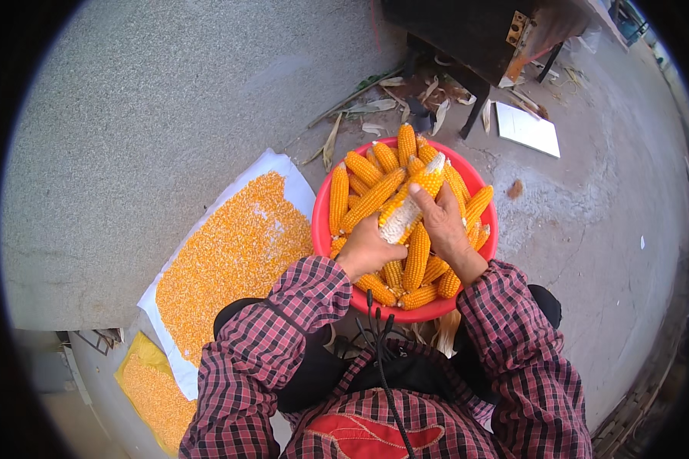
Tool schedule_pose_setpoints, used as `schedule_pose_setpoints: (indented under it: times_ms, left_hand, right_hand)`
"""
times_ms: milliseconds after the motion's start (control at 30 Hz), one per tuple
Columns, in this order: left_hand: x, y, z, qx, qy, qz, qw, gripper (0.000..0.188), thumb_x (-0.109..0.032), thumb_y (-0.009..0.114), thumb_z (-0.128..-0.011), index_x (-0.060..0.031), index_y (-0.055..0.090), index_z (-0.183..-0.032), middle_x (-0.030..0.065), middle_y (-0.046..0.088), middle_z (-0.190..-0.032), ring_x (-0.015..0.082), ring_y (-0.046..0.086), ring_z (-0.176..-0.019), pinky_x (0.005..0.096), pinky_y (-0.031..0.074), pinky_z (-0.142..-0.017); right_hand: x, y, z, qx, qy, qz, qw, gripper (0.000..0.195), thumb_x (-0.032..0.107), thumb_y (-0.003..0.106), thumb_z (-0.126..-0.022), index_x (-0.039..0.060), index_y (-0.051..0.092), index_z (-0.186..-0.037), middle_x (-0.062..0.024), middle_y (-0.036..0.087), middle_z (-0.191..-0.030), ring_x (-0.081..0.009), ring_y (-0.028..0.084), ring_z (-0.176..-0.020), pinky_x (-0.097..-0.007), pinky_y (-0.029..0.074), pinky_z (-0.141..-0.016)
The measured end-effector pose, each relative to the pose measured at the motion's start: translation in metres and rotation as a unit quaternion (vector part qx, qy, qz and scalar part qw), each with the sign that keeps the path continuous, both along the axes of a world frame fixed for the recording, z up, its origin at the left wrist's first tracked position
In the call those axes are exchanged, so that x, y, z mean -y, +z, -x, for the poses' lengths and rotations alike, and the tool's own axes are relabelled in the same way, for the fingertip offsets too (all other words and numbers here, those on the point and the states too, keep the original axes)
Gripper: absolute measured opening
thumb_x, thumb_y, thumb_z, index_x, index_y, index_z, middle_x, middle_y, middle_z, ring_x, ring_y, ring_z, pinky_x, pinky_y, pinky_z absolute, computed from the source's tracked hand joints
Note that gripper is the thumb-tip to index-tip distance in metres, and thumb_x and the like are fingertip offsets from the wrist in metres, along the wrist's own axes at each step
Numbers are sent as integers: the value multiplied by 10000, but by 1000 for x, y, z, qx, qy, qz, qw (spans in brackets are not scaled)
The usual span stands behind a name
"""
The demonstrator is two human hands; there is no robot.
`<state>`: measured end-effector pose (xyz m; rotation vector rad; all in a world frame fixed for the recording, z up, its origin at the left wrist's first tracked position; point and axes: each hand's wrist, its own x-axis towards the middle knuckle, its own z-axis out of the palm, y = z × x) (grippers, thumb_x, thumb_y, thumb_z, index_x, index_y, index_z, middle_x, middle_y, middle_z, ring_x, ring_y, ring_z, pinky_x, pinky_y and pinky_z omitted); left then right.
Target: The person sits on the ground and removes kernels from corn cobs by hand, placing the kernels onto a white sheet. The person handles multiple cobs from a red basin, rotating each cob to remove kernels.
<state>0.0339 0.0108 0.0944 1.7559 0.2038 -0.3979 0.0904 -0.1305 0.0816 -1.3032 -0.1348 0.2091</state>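
Both my hands hold one ear of corn (402, 215) above a red plastic basin (490, 172). Part of this ear is stripped down to the pale cob, while yellow kernels remain along its sides and upper part. My left hand (370, 248) grips its lower end. Higher up on the right side, my right hand (441, 221) holds it with the thumb pressed on the kernels. Several whole yellow ears (418, 258) fill the basin beneath, some leaning over the rim. My palms and several fingertips are hidden.
Left of the basin, loose kernels (224, 258) cover a white sheet (298, 181). More kernels (155, 396) lie on a yellow sheet (135, 350). Dry husks (373, 107) litter the ground below a dark metal-legged stand (475, 106). A white panel (528, 131) lies to its right. Cables (383, 367) hang before my chest.
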Motion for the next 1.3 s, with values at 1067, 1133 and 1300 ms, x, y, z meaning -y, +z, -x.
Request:
schedule_pose_setpoints:
  times_ms: [1067, 1133, 1300]
  left_hand:
    - [1, -9, -1, 84, 25, -121, 989, 549, -149, 736, -662, 42, 469, -1103, 257, 626, -917, 396, 620, -875, 434, 497, -753]
    - [3, -11, 2, 138, 35, -222, 965, 588, -140, 731, -682, 41, 431, -1154, 261, 625, -904, 401, 623, -855, 441, 499, -733]
    - [23, 1, 9, 138, -1, -280, 950, 619, -82, 679, -727, 36, 333, -1227, 308, 591, -936, 459, 584, -871, 505, 466, -745]
  right_hand:
    - [2, -7, -1, 12, 65, 54, 996, 387, 286, 546, -936, -23, 453, -1149, -77, 558, -1026, -138, 518, -941, -283, 435, -831]
    - [-8, 6, 10, -46, 44, 36, 997, 357, 286, 507, -956, -19, 452, -1133, -77, 557, -1019, -136, 514, -941, -293, 432, -816]
    - [-20, -21, 11, -15, -97, 39, 994, 390, 313, 448, -972, -48, 428, -1119, -159, 585, -969, -224, 570, -878, -356, 447, -734]
